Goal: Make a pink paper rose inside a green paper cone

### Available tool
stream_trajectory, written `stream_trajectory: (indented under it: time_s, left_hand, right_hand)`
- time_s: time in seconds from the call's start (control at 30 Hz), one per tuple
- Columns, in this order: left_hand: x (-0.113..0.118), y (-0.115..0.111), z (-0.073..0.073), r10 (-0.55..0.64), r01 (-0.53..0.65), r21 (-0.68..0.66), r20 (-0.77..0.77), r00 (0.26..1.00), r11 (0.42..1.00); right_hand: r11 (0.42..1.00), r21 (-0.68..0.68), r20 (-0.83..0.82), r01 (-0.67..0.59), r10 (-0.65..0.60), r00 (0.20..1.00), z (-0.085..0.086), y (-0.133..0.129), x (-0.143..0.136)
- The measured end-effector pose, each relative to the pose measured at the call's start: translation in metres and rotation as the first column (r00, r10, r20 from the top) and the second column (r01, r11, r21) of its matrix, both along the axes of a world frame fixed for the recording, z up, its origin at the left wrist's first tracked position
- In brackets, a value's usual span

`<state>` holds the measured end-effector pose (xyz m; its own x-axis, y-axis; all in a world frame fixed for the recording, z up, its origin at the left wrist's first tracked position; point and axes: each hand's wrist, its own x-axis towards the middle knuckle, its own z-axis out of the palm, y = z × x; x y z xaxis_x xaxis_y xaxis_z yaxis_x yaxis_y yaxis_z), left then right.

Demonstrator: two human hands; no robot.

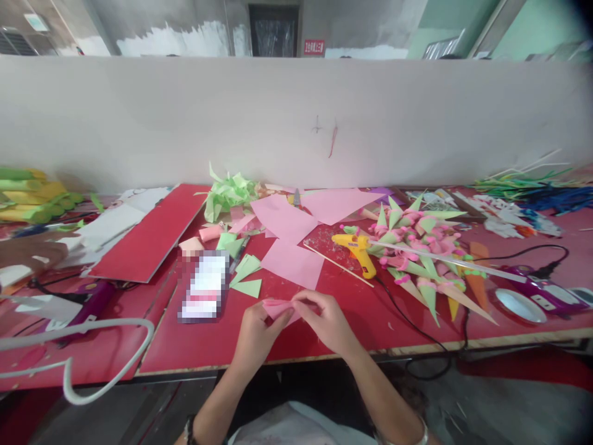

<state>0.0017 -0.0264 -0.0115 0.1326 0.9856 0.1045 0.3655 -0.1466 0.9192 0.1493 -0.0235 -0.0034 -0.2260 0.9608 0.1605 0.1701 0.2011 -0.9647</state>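
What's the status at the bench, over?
Left hand and right hand pinching folded pink piece. Pink sheets just beyond. Yellow glue gun lying to the right.

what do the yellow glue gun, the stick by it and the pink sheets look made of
Glue gun: likely molded plastic, smooth and evenly yellow.
Stick: probably wood, pale tan and matte.
Pink sheets: paper or thin foam, flat, matte and cleanly cut; the look leaves it open.
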Motion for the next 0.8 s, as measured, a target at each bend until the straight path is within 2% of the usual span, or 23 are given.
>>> stream_trajectory:
  time_s: [0.1,0.23,0.3,0.43,0.63,0.8]
  left_hand:
    - [0.000,-0.001,-0.003,-0.036,0.039,-0.074,0.043,0.998,0.997]
    - [0.002,-0.004,-0.005,-0.132,0.194,-0.259,0.239,0.962,0.946]
    - [0.004,-0.005,-0.004,-0.100,0.194,-0.302,0.301,0.948,0.933]
    - [0.010,-0.007,-0.002,0.036,0.088,-0.345,0.338,0.940,0.935]
    - [0.010,-0.004,-0.007,0.096,-0.020,-0.295,0.247,0.964,0.955]
    - [0.004,-0.003,-0.006,0.123,-0.121,-0.080,0.024,0.992,0.989]
  right_hand:
    - [0.999,0.027,-0.011,0.046,-0.046,0.999,0.000,-0.001,-0.003]
    - [0.999,-0.002,-0.067,0.035,-0.035,0.997,-0.002,-0.003,-0.004]
    - [0.999,-0.008,-0.088,0.031,-0.032,0.996,-0.003,-0.003,-0.006]
    - [0.996,0.072,-0.055,0.058,-0.054,0.997,-0.005,-0.007,-0.010]
    - [0.991,0.137,0.037,-0.012,0.007,0.999,-0.001,-0.013,-0.015]
    - [0.988,0.156,0.113,-0.013,-0.005,0.994,-0.004,-0.015,-0.016]
